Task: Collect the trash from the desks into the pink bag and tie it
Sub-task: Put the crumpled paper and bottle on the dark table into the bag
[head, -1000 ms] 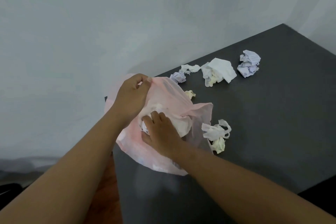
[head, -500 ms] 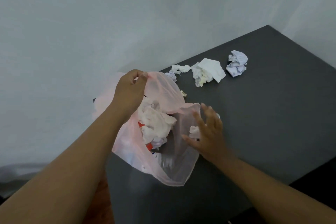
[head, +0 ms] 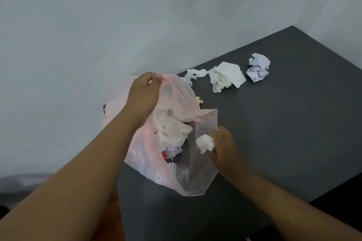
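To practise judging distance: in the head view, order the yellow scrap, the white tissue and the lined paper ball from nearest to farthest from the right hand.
From the right hand, which holds a white wad:
1. Yellow scrap, beside the bag.
2. White tissue, farther back.
3. Lined paper ball, back right, farthest.

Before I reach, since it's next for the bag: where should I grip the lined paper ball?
Probably from above, clasping its left and right sides: the lined paper ball is a compact crumple lying free on the desk, apart from the tissue.
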`<state>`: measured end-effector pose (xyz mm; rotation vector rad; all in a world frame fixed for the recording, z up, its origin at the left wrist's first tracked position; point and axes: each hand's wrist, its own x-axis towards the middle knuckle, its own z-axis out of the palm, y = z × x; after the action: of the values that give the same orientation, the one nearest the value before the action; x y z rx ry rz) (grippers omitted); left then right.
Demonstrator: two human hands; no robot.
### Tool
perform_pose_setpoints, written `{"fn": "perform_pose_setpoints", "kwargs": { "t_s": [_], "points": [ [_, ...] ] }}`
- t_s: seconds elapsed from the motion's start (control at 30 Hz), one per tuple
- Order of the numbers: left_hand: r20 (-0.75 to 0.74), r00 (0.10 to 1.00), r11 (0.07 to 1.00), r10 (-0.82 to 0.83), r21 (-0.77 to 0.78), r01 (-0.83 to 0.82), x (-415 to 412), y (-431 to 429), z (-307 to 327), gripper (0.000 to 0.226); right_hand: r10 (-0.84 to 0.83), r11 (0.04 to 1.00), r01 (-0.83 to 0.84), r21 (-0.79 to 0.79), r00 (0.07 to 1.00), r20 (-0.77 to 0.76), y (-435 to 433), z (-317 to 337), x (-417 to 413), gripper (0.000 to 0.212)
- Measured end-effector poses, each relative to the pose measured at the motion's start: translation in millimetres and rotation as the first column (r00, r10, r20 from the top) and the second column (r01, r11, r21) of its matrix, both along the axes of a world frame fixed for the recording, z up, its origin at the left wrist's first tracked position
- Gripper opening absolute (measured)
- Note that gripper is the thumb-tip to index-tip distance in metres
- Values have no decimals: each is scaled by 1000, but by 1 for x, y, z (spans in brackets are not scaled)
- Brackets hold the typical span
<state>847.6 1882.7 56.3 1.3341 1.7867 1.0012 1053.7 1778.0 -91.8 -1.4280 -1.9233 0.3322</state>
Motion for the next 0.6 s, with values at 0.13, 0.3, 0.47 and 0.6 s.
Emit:
{"fn": "perform_pose_setpoints", "kwargs": {
  "t_s": [0.13, 0.3, 0.47, 0.6],
  "points": [
    [44, 999, 1000, 22, -1, -22, -2, -1, 4, 27, 263, 965, -259, -44, 944, 198, 18, 29, -69, 32],
    [17, 1000, 1000, 11, 0, -11, -11, -1, 5, 29, 533, 837, -399, -374, 750, 392, 9, 4, -80, 64],
    [-25, 998, 997, 54, -51, -55, -22, -6, -15, 28, 332, 941, -337, -3, 924, 190, 27, 10, -42, 60],
    [-46, 998, 994, 45, -99, -50, -31, -12, -27, 27, -39, 982, 27, 187, 997, 61, 96, 25, -10, 46]
  ]
}}
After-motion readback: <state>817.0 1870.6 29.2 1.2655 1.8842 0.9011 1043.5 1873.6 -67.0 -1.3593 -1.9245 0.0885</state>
